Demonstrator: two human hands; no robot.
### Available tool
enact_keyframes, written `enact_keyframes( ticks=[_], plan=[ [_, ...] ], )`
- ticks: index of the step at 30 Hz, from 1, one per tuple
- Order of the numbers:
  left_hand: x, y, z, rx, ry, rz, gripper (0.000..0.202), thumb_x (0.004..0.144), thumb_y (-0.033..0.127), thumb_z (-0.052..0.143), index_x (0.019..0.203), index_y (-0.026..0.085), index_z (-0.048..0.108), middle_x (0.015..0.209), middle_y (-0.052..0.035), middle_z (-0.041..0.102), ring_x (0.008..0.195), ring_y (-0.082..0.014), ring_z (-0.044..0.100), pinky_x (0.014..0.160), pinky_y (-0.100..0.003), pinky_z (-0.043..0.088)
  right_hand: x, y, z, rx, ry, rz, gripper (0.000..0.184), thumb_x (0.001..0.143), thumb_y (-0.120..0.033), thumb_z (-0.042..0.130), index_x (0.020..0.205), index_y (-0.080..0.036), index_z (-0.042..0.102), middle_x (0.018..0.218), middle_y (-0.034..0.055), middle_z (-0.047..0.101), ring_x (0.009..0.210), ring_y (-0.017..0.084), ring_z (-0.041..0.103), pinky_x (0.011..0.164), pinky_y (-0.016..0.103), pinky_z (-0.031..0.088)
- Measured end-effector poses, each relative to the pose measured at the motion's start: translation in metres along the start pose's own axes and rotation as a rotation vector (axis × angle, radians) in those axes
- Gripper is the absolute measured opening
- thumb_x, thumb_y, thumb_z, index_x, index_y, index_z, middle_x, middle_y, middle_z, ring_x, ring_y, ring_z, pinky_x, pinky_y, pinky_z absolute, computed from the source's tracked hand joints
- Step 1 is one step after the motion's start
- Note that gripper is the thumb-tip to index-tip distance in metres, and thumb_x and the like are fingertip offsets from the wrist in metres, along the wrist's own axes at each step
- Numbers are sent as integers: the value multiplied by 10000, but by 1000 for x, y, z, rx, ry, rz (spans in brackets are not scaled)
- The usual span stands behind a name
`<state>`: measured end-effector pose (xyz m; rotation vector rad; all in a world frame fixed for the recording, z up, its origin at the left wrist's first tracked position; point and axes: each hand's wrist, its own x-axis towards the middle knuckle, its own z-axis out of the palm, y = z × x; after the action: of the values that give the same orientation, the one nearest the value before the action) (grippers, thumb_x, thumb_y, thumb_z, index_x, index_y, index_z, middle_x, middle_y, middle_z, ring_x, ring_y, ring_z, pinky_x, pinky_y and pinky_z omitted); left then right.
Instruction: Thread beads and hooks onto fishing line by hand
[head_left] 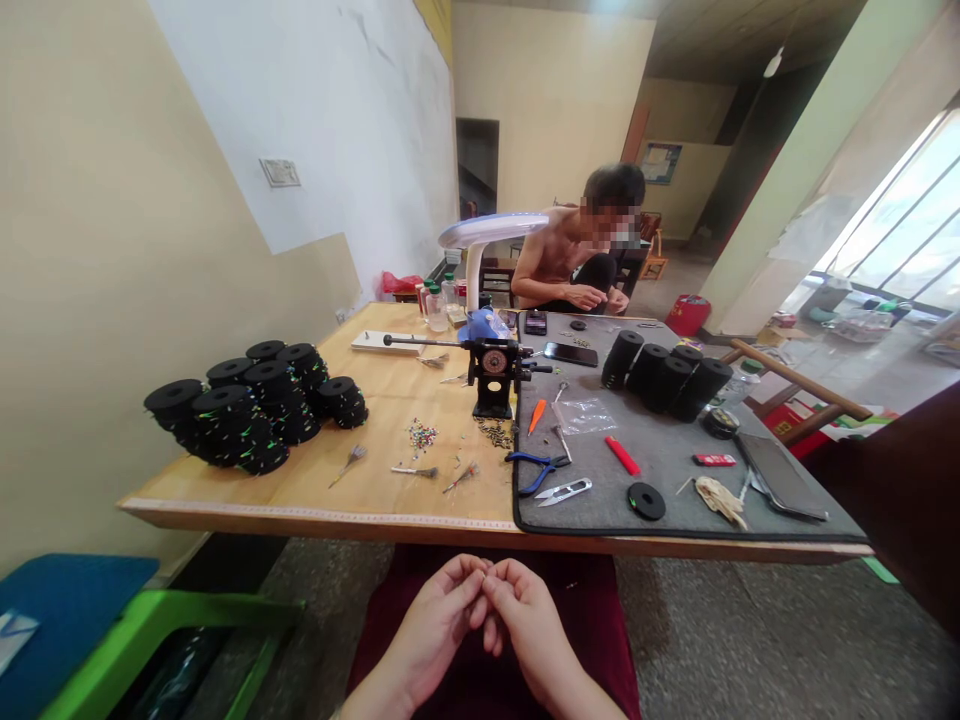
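My left hand and my right hand meet above my lap, in front of the table edge. Thumb and forefinger are pinched on both, with the fingertips touching each other. Whatever lies between them is too small or hidden to make out. Nearest on the table are snips, blue-handled pliers and a black foam disc. A black winding device with a dial stands farther back at the middle.
Stacked black foam spools with coloured bits stand at left; plain black foam rolls are at right on a grey mat. Small coloured beads lie mid-table. A lamp rises behind. Another person sits across the table.
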<state>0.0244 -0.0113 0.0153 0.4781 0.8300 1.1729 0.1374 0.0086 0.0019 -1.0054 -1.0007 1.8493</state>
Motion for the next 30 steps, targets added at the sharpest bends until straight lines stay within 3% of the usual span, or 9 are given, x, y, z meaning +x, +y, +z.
enact_keyframes(
  ticks=[3, 6, 8, 10, 13, 15, 20, 24, 30],
  plan=[
    [-1, 2, -1, 65, 59, 60, 173, 719, 292, 737, 750, 158, 632, 710, -9, 634, 509, -130, 566, 513, -270, 464, 0, -3, -2, 26, -18, 25, 430, 707, -553, 671, 711, -160, 496, 512, -8, 625, 303, 37, 408, 317, 149, 258],
    [-2, 7, -4, 140, 104, 123, 141, 707, 238, 751, 696, 145, 646, 855, -32, 654, 685, -135, 580, 649, -248, 457, -1, -8, -4, -22, -38, 53, 409, 716, -534, 663, 712, -164, 489, 466, -32, 594, 296, 30, 368, 313, 145, 203],
    [-1, 11, -5, 185, 119, 154, 140, 701, 228, 758, 681, 143, 649, 837, -33, 655, 741, -142, 572, 683, -233, 439, -1, -11, -6, -94, -45, 74, 407, 715, -540, 652, 715, -170, 483, 458, -39, 587, 296, 31, 353, 314, 150, 178],
    [-1, 17, -3, 232, 120, 173, 144, 713, 244, 750, 696, 144, 648, 761, -20, 644, 671, -120, 546, 609, -207, 406, -1, -14, -8, -172, -46, 69, 389, 722, -531, 641, 721, -175, 484, 475, -37, 591, 307, 37, 357, 325, 158, 182],
    [-2, 25, 2, 236, 78, 146, 166, 756, 284, 711, 722, 156, 611, 624, 14, 593, 508, -80, 451, 488, -197, 325, -3, -19, -10, -273, -42, -23, 304, 757, -456, 627, 725, -173, 522, 531, -25, 604, 378, 60, 419, 386, 173, 275],
    [-3, 30, 6, 177, 32, 115, 184, 756, 283, 711, 716, 167, 574, 587, 27, 567, 495, -79, 435, 489, -198, 325, -5, -22, -12, -334, -59, -111, 232, 790, -390, 606, 723, -172, 560, 573, -13, 617, 454, 86, 478, 465, 197, 354],
    [-4, 43, 13, -7, -20, 68, 188, 745, 233, 726, 721, 168, 551, 585, 40, 522, 512, -66, 418, 509, -175, 342, -9, -24, -20, -505, -57, -252, 145, 841, -284, 539, 757, -192, 613, 639, -8, 652, 566, 127, 529, 582, 230, 403],
    [-8, 60, 17, -157, -27, 75, 165, 709, 161, 746, 734, 157, 584, 607, 37, 498, 529, -57, 422, 503, -147, 355, -6, -18, -37, -634, -13, -335, 160, 854, -286, 532, 766, -202, 636, 715, 18, 675, 676, 166, 576, 660, 254, 419],
    [-14, 74, 24, -194, -19, 93, 148, 689, 132, 749, 734, 152, 610, 600, 33, 483, 527, -56, 422, 491, -137, 369, -1, -6, -62, -719, 60, -391, 187, 871, -297, 534, 773, -207, 666, 783, 46, 682, 779, 204, 605, 742, 293, 423]
  ],
)
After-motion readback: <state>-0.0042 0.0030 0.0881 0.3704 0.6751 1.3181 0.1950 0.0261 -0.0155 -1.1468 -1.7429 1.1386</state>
